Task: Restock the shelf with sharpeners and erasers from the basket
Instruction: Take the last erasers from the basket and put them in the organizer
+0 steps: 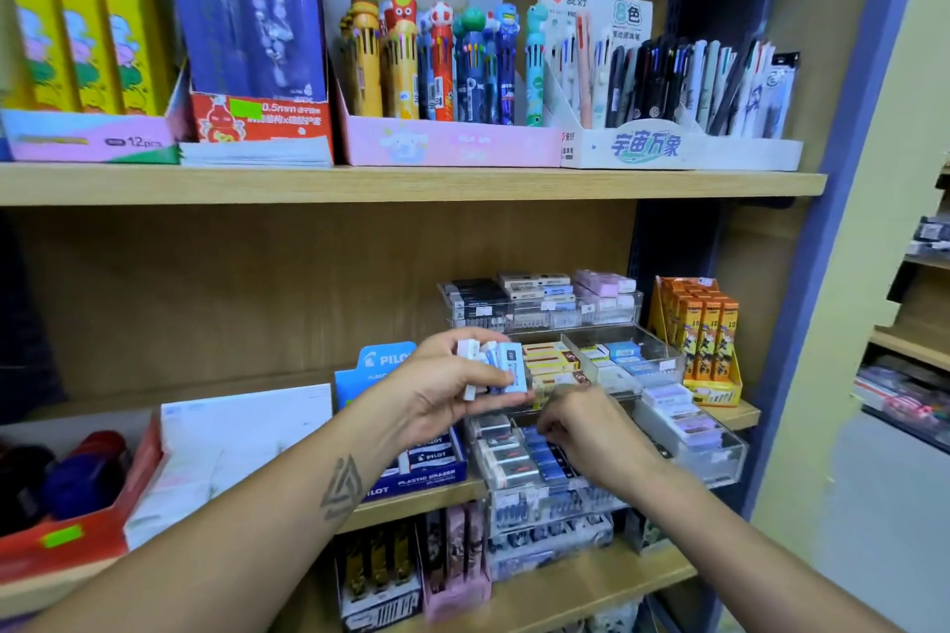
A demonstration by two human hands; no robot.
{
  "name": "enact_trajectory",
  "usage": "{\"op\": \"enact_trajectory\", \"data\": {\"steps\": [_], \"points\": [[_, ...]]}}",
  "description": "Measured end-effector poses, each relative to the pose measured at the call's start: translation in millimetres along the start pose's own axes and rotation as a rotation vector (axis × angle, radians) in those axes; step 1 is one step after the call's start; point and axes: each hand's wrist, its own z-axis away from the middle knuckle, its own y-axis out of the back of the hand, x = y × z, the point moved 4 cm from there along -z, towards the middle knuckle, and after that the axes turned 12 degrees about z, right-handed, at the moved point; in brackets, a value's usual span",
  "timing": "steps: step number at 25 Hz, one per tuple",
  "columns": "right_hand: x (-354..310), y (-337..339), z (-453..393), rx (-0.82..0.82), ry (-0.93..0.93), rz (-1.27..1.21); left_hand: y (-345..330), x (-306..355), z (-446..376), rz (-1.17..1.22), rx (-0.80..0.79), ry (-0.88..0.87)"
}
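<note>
From the head camera, the left hand [446, 388] grips a small bunch of erasers [496, 368] in white and blue paper sleeves, held up in front of the middle shelf [421, 496]. The right hand [583, 427] reaches down into the front row of a clear plastic tiered tray [725, 452] near the shelf's right end, its fingers [546, 427] curled over the boxed erasers there; whether they pinch one cannot be told. A blue cardboard eraser box [396, 468] stands just left of the tray, partly hidden by the left wrist. An orange carton [704, 339] stands at the tray's right. A red cardboard box [77, 535] sits at the shelf's left end. On the upper shelf [411, 185], novelty pens [437, 62] stand upright in a pink box.
</note>
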Motion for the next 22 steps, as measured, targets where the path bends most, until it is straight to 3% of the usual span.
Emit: {"op": "enact_trajectory", "data": {"steps": [4,6,8,10,11,14,18,22], "points": [[-2.7,5.9,0.9,-0.015,-0.102,0.084,8.8,-1.7,11.9,-0.034,-0.001,0.028],[-2.9,16.0,2.0,-0.063,-0.145,-0.036,9.5,-4.2,14.8,-0.043,0.0,0.023],[-2.7,39.9,1.8,0.01,-0.249,-0.516,9.6,-5.9,15.8,-0.075,0.006,0.011],[-8.1,57.3,2.9,-0.016,-0.341,-1.054,6.3,-6.9,14.9,-0.157,0.011,-0.005],[-9.8,62.8,2.7,-0.044,-0.332,-1.124,2.5,-8.2,14.0,-0.201,-0.001,-0.012],[-8.3,70.4,3.0,-0.093,-0.291,-1.072,-11.7,-11.8,10.5,-0.231,-0.044,-0.018],[21.7,69.7,14.0,-0.017,-0.357,-1.242,-12.1,-9.6,3.1,-0.029,0.04,-0.028],[38.1,67.8,21.7,-0.013,-0.257,-0.868,-15.8,-5.6,-8.7,-0.012,0.097,-0.062]]}}
